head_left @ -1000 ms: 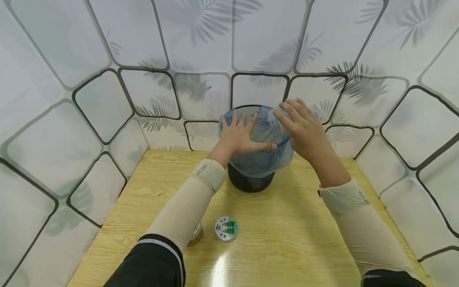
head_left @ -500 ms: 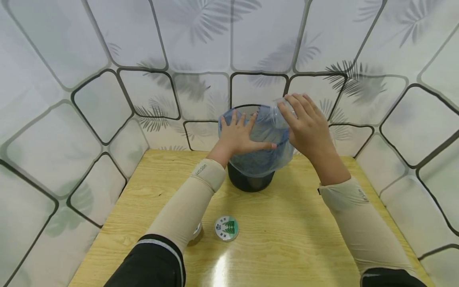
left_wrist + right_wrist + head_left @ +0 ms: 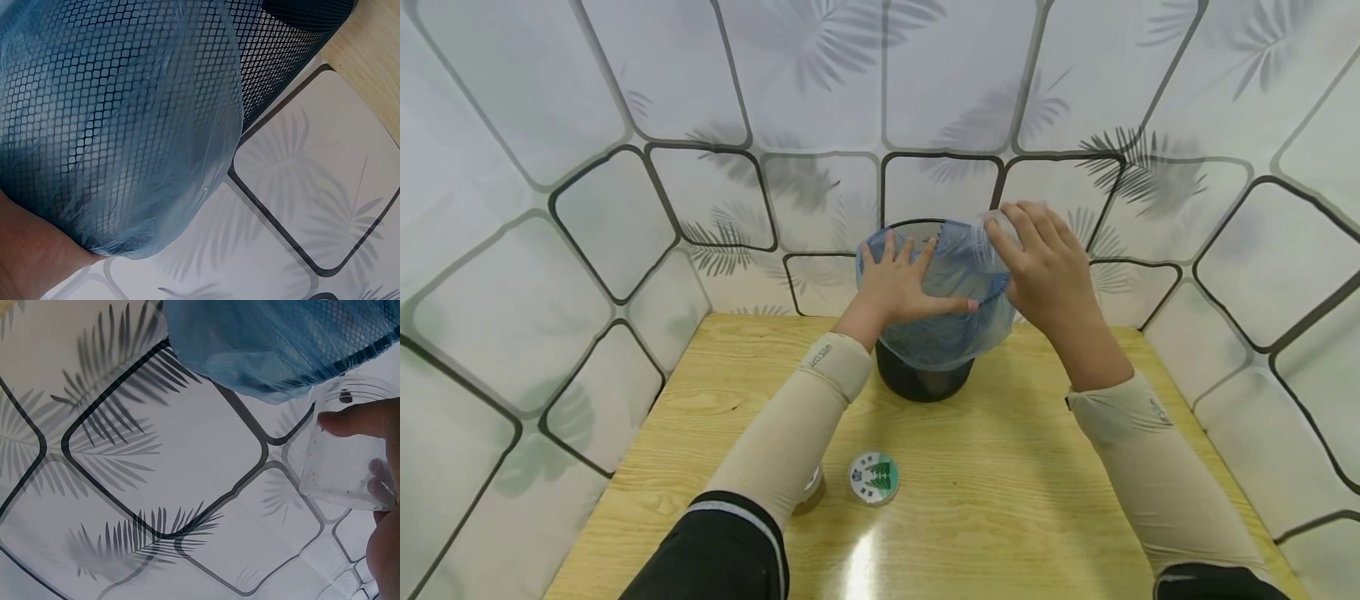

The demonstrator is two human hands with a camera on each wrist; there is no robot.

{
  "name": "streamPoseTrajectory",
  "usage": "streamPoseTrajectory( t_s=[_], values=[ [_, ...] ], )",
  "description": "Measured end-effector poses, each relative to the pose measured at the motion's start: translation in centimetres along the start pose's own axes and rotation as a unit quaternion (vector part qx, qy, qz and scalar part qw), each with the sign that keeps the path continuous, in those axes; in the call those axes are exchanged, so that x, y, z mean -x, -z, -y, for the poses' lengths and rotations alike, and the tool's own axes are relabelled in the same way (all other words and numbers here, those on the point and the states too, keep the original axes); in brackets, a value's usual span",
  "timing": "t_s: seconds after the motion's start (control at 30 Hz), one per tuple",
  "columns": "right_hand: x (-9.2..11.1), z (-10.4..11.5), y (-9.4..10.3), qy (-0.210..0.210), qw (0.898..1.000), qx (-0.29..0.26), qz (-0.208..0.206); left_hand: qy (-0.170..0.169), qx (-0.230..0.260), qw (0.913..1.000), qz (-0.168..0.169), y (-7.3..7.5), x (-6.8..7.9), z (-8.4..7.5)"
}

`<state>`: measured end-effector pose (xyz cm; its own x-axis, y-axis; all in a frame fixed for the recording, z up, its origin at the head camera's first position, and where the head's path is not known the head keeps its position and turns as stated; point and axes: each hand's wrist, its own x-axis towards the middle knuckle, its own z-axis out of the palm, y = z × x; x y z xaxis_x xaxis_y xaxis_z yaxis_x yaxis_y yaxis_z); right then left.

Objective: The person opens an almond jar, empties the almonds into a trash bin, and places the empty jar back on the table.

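I see the right hand (image 3: pixel 1048 271) clamped round a clear jar (image 3: pixel 340 464), tipped at the right edge of the black bin (image 3: pixel 925 382); the left hand (image 3: pixel 898 287), fingers apart, spreads over the bin's mouth. I judge the emptying nearly done: only the right wrist view shows me a dark spot (image 3: pixel 345 396) by the jar's rim, perhaps residue. The left wrist view reveals mesh bin walls under the blue bag (image 3: pixel 943 343).

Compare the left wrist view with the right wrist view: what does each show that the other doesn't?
Only the left wrist view shows the left hand and an unbagged stretch of the black mesh bin. Only the right one shows the right hand holding a clear plastic jar. Both show the blue plastic bag, mesh through it, and the leaf-patterned wall.
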<state>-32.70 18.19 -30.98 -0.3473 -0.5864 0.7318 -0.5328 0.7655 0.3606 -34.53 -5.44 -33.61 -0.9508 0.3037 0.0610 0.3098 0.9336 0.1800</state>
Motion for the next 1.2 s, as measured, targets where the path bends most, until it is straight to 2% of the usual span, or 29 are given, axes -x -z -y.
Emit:
streamPoseTrajectory(
  t_s=[0.33, 0.57, 1.0, 1.2],
  values=[
    [0.3, -0.1, 0.2, -0.012, 0.999, 0.033, 0.014, -0.004, 0.005, 1.0000, -0.005, 0.0, 0.2, -0.3],
    [0.5, -0.1, 0.1, -0.022, 0.999, 0.021, -0.014, -0.006, 0.002, 0.9999, -0.008, 0.1, 0.2, -0.4],
    [1.9, 0.3, 1.3, -0.106, 0.994, -0.029, -0.005, -0.005, 0.008, 0.9999, -0.007, 0.1, 0.1, -0.2],
    [2.6, 0.3, 1.7, -0.117, 0.993, -0.030, -0.004, -0.006, 0.013, 0.9999, -0.009, -0.1, 0.0, 0.0]
  ],
)
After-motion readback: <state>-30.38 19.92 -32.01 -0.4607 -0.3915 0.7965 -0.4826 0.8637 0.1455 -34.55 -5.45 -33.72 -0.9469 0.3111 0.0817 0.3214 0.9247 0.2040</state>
